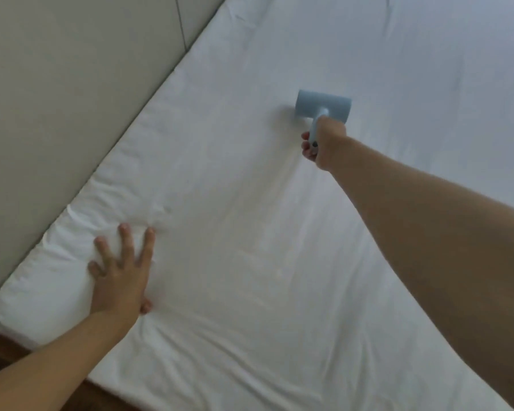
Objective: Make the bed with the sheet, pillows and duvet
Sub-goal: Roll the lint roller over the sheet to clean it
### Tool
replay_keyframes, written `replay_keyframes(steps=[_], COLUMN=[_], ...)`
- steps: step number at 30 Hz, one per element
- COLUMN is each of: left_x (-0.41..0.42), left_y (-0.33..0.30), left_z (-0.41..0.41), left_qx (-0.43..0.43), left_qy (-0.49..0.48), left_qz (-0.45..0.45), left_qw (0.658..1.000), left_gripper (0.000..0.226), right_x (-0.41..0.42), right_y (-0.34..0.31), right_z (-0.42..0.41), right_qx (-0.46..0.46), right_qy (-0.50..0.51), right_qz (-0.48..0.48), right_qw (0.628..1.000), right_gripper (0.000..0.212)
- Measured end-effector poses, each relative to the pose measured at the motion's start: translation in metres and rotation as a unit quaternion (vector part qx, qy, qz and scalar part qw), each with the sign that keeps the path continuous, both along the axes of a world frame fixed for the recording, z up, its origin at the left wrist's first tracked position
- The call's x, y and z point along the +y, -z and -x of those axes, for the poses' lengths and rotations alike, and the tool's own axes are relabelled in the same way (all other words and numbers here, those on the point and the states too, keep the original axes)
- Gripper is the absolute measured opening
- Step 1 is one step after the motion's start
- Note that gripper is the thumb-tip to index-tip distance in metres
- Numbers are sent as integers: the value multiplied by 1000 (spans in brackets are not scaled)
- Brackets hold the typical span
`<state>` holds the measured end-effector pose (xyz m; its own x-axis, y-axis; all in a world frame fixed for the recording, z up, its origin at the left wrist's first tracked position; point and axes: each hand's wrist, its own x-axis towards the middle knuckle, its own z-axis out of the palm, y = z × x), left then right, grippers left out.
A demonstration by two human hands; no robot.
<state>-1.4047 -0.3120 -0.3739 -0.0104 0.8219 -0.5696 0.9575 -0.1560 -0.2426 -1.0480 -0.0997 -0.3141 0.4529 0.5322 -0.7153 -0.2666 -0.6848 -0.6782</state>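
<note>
White cotton-like sheet (250, 247) covers the whole mattress, its long edge running on a diagonal from the lower left corner up toward the top centre of the view, where it meets a padded beige headboard (72, 84) with a dark vertical seam between its panels. The sheet lies mostly flat, with shallow creases fanning across its lower part and a soft bulge along the edge nearest the headboard. At the bottom left a strip of dark brown wooden floor or bed frame (0, 348) shows beside the mattress corner; which of the two it is cannot be told. The left hand (120, 277) rests palm down on the sheet near that corner, fingers straight and spread, pointing up toward the headboard edge, pressing on the fabric rather than gripping it. The right hand (321, 143) reaches out to the middle of the bed with its arm stretched across the right of the view, fingers curled closed around the handle of a pale blue lint roller (322, 106). The roller's handle points back toward the person, and its cylindrical head lies crosswise to the handle, set against the sheet, its long axis running roughly left to right with a slight downward tilt at the right end.
</note>
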Motion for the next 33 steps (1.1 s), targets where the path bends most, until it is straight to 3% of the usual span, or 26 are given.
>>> replay_keyframes(steps=[5, 14, 20, 25, 31, 33], left_x=[0, -1, -10, -23, -16, -16], left_y=[-6, -18, -24, -31, -29, -23], left_z=[-5, 0, 13, 28, 84, 85], left_qx=[5, -34, -68, -55, -90, -82], left_qy=[5, -18, -31, -170, -112, -119], left_qz=[5, 23, 6, 14, -2, -7], left_qw=[1000, 999, 997, 984, 990, 990], left_gripper=[155, 151, 143, 136, 127, 133], right_x=[-46, -285, -399, -442, -444, -410], right_y=[12, 9, -16, -23, -37, -53], right_z=[21, 128, 186, 200, 198, 193], right_qx=[37, 30, 54, 65, 52, 80], right_qy=[5, -17, -29, -28, -18, -2], right_qz=[45, 51, 136, 197, 234, 197], right_qw=[998, 998, 989, 978, 971, 977], right_gripper=[35, 23, 24, 32, 49, 42])
